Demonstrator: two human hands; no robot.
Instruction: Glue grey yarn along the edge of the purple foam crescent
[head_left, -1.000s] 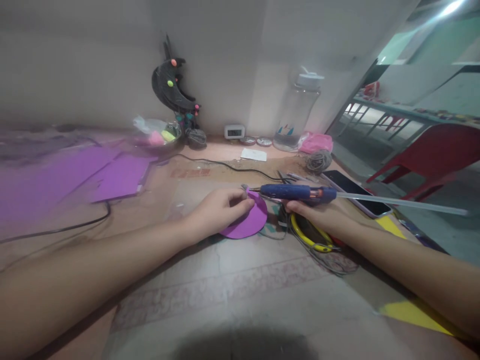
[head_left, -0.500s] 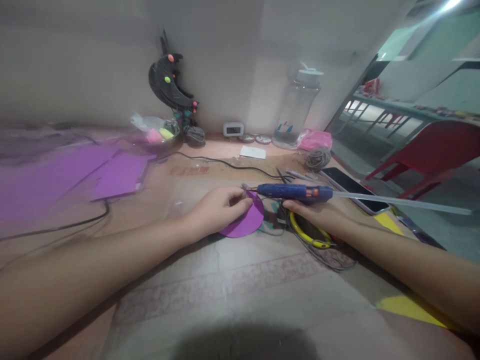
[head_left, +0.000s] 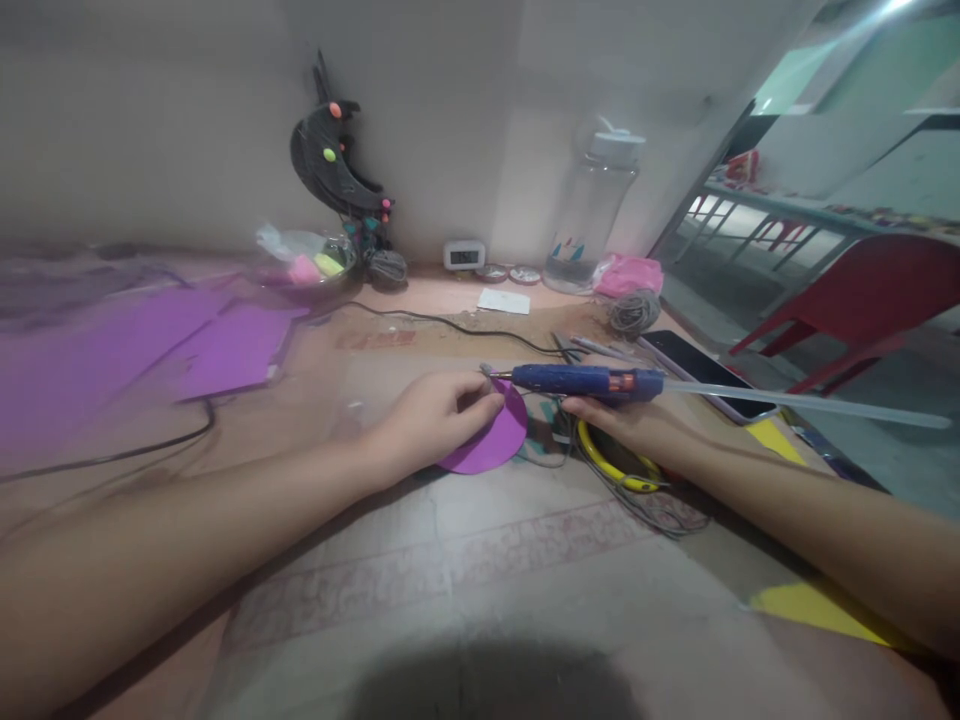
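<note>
My left hand (head_left: 431, 418) is closed in a pinch on the edge of a purple foam disc (head_left: 491, 445) that lies on the floor mat. My right hand (head_left: 634, 425) grips a blue glue gun (head_left: 585, 380) held level. The gun's metal tip sits at the disc's far edge, right beside my left fingertips. A long clear glue stick (head_left: 802, 404) juts out of the gun's back toward the right. Under my right hand lie a yellow ring (head_left: 615, 470) and a tangle of grey wire (head_left: 656, 510).
Purple foam sheets (head_left: 232, 350) lie at the left and a black cable (head_left: 450, 326) crosses the surface. A phone (head_left: 697, 372), a twine ball (head_left: 632, 312), a water bottle (head_left: 592, 220) and a small clock (head_left: 465, 256) stand behind. Yellow foam (head_left: 817, 610) lies at the right, near a red chair (head_left: 862, 300).
Both hands stay almost where they were. The purple disc has been drawn slightly more under my left hand, and the view has drifted a little.
</note>
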